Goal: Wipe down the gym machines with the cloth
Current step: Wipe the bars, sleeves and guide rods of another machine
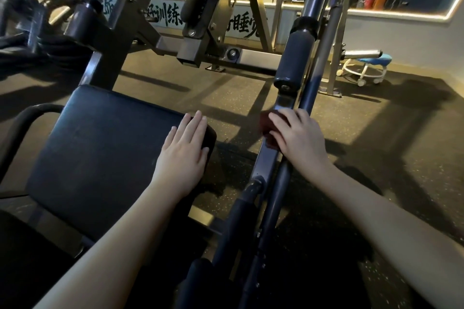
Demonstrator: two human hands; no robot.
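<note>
A dark red cloth (266,121) lies against the flat metal arm (266,163) of a gym machine, mostly covered by my right hand (298,138). That hand presses the cloth onto the arm with its fingers spread over it. My left hand (184,148) rests flat, fingers straight, on the right edge of the machine's black padded seat (100,153). A dark round bar (308,93) runs up beside the flat arm, with a black foam roller (293,57) above the cloth.
The machine's steel frame (251,56) crosses the floor ahead, with angled uprights above it. A curved black handle (22,120) sits left of the seat. A blue stool on white casters (369,68) stands at the right. Speckled rubber floor (351,120) lies between the parts.
</note>
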